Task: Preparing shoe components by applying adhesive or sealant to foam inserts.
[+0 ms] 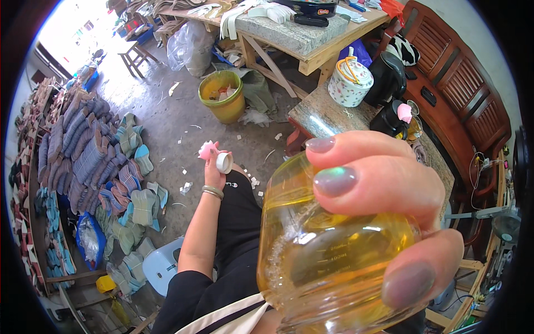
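Note:
Close up at the right, my right hand is wrapped round a clear plastic bottle of yellow liquid. The bottle is tilted, with bubbles along its left side and faint measuring marks on its wall. Its mouth is out of sight. Farther off, near my knee, my left hand is closed on a round white lid. A pink piece with a scalloped edge shows at the same fingers; its kind is unclear. Bangles circle that wrist.
A yellow bucket with scraps stands on the floor. At the right, a stone-topped table carries a floral canister, a black kettle and a dark mug. Stacked slippers and a blue stool are at the left.

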Motion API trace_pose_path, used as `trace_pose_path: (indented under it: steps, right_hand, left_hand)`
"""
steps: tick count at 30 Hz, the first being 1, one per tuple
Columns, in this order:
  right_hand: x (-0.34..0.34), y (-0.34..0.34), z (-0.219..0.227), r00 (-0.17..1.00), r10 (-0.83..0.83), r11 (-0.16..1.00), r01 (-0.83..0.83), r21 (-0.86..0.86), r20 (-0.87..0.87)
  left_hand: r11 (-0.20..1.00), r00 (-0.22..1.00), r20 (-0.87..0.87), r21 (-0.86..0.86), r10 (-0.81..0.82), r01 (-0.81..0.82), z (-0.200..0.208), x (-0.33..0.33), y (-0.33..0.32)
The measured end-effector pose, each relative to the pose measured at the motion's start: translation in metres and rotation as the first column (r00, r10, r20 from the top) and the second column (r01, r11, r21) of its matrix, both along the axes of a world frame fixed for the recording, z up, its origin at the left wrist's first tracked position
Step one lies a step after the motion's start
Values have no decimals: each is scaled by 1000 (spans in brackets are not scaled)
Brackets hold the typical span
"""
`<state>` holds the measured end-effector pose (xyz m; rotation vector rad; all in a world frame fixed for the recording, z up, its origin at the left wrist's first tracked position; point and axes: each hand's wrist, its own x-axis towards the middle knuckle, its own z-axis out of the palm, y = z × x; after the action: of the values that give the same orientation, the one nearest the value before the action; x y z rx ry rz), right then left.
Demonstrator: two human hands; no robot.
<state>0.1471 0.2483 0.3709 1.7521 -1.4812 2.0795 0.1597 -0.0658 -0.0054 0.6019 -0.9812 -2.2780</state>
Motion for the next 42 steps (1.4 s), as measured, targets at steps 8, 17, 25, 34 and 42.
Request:
trace_pose_path:
  steps: [8,17,25,34,42]
  right_hand:
    - [-56,-43,-29,1000,17,1000,-17,7,-9]
    - [-54,-48,-24,999,40,999,-40,17,-26]
    - [-35,-58,-19,998,40,999,-39,17,-53]
    - [-28,-56,-21,997,39,999,-39,10,-65]
    - [-41,-61,-23,997,50,999,-50,8,-63]
  left_hand:
    - [1000,1000,-8,15,7,-6,-3,1,-1]
    - [1000,1000,-1,-10,-4,4,-4,2,-7]
    - [1000,1000,-12,-19,-4,4,-6,6,-9]
    - [1000,999,-26,-14,26,-26,-8,19,-18]
    - [999,997,-59,-15,52,-53,-1,28,-23]
